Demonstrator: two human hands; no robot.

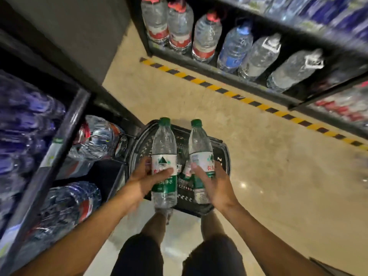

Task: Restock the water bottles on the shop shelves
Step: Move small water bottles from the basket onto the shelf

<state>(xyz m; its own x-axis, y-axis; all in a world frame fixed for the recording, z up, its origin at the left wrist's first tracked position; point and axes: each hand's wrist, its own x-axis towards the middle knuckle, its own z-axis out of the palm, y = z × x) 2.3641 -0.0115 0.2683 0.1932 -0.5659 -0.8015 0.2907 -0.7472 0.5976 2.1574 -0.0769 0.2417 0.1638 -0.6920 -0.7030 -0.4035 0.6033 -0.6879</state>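
Left hand (143,179) grips one green-capped bottle (164,154); right hand (214,183) grips another (200,148).

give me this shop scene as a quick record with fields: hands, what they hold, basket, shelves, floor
left hand: left hand grips the left bottle, green cap up
right hand: right hand grips the right bottle, green cap up
basket: black basket on the floor below both bottles, more bottles inside
shelves: large water jugs on the far shelf; wrapped bottle packs on the near left shelf
floor: beige, with yellow-black hazard tape
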